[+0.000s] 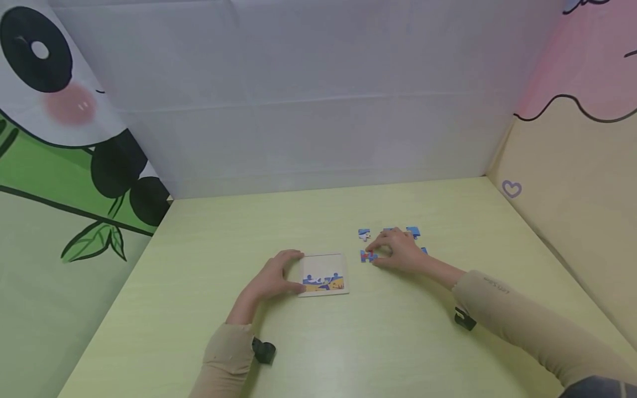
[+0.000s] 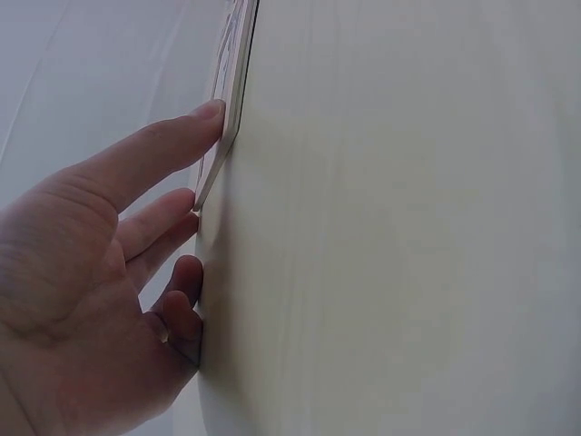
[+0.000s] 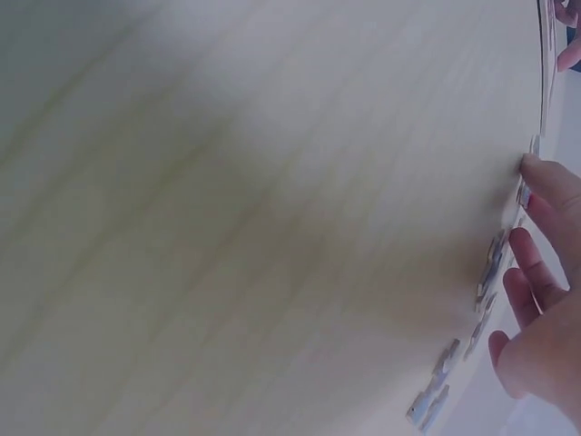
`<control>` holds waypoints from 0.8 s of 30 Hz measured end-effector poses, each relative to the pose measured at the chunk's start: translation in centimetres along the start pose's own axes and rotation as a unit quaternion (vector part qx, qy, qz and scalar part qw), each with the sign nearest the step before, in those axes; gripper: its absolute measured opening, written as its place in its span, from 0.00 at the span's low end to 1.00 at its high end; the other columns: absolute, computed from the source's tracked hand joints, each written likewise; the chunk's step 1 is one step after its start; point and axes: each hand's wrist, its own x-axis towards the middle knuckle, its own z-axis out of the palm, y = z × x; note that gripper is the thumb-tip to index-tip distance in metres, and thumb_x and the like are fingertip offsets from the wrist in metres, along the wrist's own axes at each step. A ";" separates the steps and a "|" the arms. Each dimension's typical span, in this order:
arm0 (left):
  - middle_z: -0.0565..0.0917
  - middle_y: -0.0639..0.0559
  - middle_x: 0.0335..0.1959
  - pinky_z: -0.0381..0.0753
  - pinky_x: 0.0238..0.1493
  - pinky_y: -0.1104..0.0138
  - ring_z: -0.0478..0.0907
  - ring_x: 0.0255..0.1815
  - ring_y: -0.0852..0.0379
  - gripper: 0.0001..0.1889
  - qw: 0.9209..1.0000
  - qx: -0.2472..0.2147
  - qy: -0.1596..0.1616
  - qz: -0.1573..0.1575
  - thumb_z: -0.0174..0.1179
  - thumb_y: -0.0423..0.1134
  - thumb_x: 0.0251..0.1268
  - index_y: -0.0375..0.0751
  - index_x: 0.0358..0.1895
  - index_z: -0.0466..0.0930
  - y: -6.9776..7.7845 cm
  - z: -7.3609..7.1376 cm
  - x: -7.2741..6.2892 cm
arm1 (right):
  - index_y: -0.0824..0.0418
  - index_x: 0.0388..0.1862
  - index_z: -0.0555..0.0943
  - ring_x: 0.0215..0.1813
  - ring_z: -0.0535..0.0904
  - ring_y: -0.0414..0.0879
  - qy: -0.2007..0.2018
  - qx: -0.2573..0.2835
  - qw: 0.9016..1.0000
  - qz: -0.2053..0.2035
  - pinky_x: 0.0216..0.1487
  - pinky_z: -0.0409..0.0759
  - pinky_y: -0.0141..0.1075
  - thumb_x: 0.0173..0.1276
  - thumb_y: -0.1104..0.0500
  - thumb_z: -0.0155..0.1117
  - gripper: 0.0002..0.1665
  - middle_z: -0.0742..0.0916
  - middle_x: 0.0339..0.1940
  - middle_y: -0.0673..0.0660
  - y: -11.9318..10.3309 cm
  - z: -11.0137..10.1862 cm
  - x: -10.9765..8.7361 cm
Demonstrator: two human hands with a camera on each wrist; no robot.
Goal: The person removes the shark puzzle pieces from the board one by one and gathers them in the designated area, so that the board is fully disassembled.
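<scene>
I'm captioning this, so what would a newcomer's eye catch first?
Probably the big black cartoon eye, upper left in the head view. Then the part-filled tray, with the left grip at its left edge, and, to its right, the right grip pinching a red-and-blue piece.

A: What stands behind the pale yellow-green table (image 1: 164, 320)?
B: A greyish-white back wall (image 1: 308, 138), with 1 long crease running across it.
A: And the left wall (image 1: 40, 309)?
B: Cartoon print: 1 big black eye (image 1: 36, 50), a pink cheek (image 1: 69, 105), green below, then 2 leaves (image 1: 87, 242).
A: The right wall (image 1: 572, 221)?
B: Pink over beige, split by a wavy black line (image 1: 562, 95), plus 1 purple heart (image 1: 511, 189).
A: Light?
B: A soft sheen (image 1: 323, 342) on the tabletop's near part.
</scene>
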 end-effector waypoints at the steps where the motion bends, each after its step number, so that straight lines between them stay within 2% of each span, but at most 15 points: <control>1: 0.65 0.45 0.76 0.56 0.77 0.44 0.57 0.78 0.40 0.42 1.000 0.000 0.000 0.001 0.76 0.38 0.48 0.45 0.70 0.68 0.0 0.0 0.0 | 0.44 0.47 0.88 0.58 0.74 0.52 -0.001 -0.002 1.000 0.001 0.61 0.61 0.58 0.58 0.50 0.75 0.16 0.87 0.50 0.49 0.0 0.0 0.0; 10: 0.65 0.45 0.76 0.56 0.76 0.43 0.57 0.78 0.39 0.42 1.000 -0.006 0.001 0.004 0.76 0.38 0.47 0.45 0.70 0.68 -0.2 0.0 0.2 | 0.44 0.49 0.87 0.58 0.74 0.51 -0.006 -0.009 1.000 0.001 0.62 0.60 0.58 0.58 0.50 0.75 0.18 0.86 0.52 0.48 0.0 0.0 0.0; 24: 0.65 0.45 0.75 0.60 0.75 0.43 0.59 0.76 0.39 0.42 1.000 -0.003 0.001 0.005 0.76 0.39 0.47 0.46 0.70 0.68 -0.1 0.0 0.1 | 0.45 0.46 0.88 0.60 0.74 0.52 -0.004 0.003 1.000 0.007 0.64 0.58 0.59 0.58 0.51 0.75 0.16 0.87 0.52 0.48 -0.1 -0.1 0.0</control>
